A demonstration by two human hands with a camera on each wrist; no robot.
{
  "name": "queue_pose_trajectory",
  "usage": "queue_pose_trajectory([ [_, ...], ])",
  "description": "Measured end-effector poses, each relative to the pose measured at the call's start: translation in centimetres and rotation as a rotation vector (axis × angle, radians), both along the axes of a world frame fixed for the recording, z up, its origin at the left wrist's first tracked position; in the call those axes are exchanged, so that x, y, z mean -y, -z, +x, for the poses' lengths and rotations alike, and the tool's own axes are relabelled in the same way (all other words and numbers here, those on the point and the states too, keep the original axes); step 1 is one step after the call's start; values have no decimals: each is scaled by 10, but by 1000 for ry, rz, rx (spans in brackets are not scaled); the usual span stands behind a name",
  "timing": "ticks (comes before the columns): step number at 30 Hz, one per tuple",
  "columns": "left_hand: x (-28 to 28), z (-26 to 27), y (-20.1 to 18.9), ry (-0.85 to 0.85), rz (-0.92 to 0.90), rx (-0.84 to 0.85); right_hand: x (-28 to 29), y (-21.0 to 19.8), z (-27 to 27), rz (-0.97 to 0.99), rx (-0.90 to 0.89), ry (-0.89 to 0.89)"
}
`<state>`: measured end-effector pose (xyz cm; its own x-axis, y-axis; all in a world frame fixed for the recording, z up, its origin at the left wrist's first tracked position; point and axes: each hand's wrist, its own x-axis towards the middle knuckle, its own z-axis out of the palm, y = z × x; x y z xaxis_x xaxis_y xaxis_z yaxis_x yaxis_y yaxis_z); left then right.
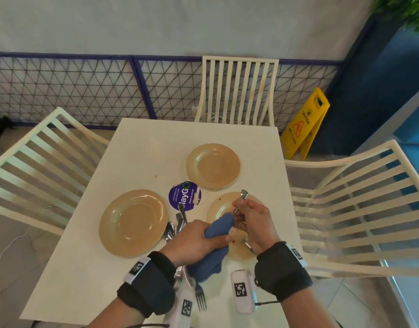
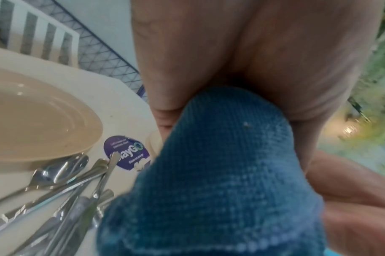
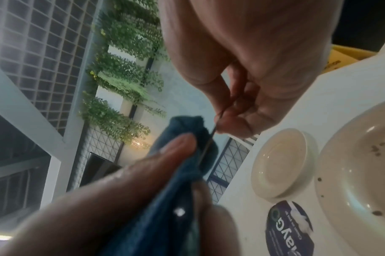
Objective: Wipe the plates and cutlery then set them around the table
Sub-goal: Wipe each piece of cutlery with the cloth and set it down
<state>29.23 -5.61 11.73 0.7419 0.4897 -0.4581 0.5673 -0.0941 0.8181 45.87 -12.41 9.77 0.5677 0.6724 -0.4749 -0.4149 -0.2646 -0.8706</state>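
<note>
Fingers (image 1: 239, 209) of the right hand (image 1: 253, 221) pinch a utensil handle (image 1: 243, 194); left hand (image 1: 192, 240) is clenched round a blue cloth (image 1: 219, 229) wrapped over its lower end. Both work above a speckled plate (image 1: 237, 247) at 3 o'clock on the counter (image 1: 144, 143). Clean plates sit at 9 o'clock (image 1: 132, 223) and 12 o'clock (image 1: 213, 165). Remaining cutlery (image 1: 174, 229) lies between the plates, near a purple sticker (image 1: 184, 196).
</note>
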Motion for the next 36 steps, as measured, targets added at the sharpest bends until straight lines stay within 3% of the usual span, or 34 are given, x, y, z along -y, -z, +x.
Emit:
queue_pose_trajectory([
  [5, -16, -29, 2, 64, -78, -62, -24, 4, 4, -23, -19, 78],
  [8, -44, -67, 6, 65, -13, -159, -36, 11, 0, -37, -24, 114],
  [13, -92, -123, 11, -242, -1, -112, -55, 61, -42, -243, 74, -8],
  [17, -114, -147, 20, -362, -34, -99, -69, 97, -78, -389, 173, -182],
  [20, -118, -156, 26, -380, -90, -82, -80, 113, -96, -486, 229, -277],
  [28, -115, -163, 37, -363, -130, -74, -95, 121, -110, -628, 360, -310],
  [32, -110, -154, 37, -350, -128, -85, -81, 116, -103, -636, 384, -382],
  [36, -102, -137, 34, -340, -124, -84, -36, 103, -79, -542, 406, -287],
])
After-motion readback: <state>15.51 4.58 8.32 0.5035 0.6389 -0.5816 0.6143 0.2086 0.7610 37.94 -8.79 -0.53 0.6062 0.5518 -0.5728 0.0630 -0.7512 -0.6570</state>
